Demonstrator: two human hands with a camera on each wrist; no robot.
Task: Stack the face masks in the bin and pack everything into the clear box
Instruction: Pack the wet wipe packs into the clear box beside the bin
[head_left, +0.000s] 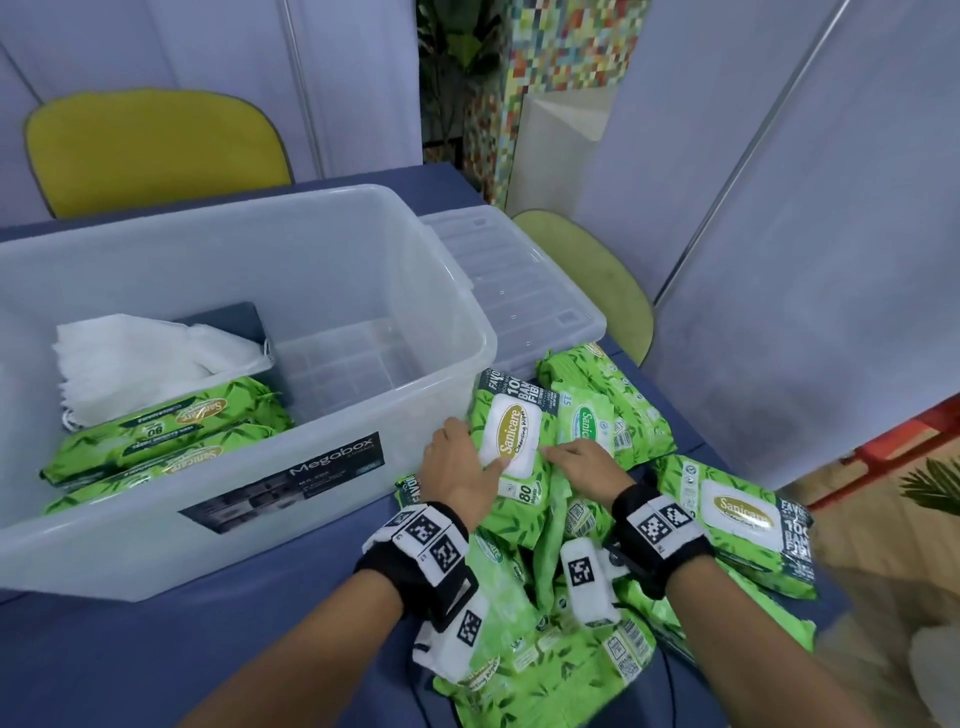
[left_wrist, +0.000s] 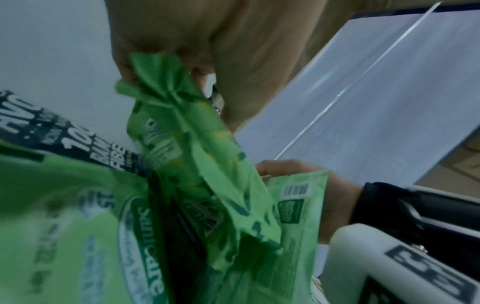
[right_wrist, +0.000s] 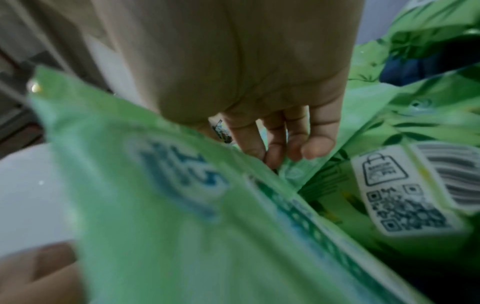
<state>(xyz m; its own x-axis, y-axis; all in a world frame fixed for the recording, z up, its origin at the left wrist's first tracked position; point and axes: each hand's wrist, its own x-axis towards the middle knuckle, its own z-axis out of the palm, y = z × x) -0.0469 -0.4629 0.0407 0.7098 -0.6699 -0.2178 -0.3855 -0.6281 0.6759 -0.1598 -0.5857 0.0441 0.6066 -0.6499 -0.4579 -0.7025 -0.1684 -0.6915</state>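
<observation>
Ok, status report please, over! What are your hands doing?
Left hand and right hand both gripping green wipes pack on pile. Clear plastic box half empty beside. Nothing blocking.

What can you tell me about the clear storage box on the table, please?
The clear storage box is a large, translucent plastic tub, open-topped, standing upright on the blue table. A dark "Megabox" label sits on its near wall. Inside, at the left end, lie a stack of white face masks and green wipe packs; the right half shows bare floor. Its lid lies behind it to the right. Neither hand touches it.
</observation>
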